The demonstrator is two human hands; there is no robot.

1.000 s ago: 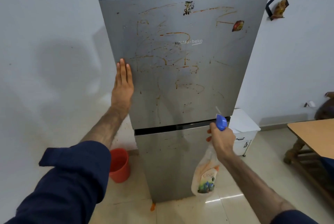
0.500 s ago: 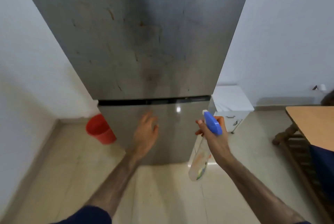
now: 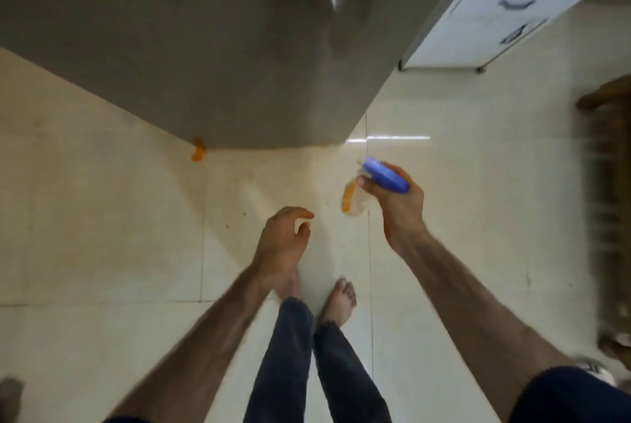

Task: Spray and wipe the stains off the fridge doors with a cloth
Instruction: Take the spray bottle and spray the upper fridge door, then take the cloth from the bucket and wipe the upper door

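Tiled floor [image 3: 102, 218], fridge door [image 3: 205, 47] far ahead. Your right hand [image 3: 397, 207] grips spray bottle [image 3: 386, 178], nozzle toward door; left hand [image 3: 281, 245] empty, loosely curled, nearer you.

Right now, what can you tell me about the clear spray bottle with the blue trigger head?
The clear plastic spray bottle with a blue trigger head is held in the right hand, fingers curled round its neck and trigger. It hangs above the pale tiled floor, in front of the grey fridge door, its body pointing down. An orange label shows on its see-through body. It touches only that hand. Motion blur hides finer detail.
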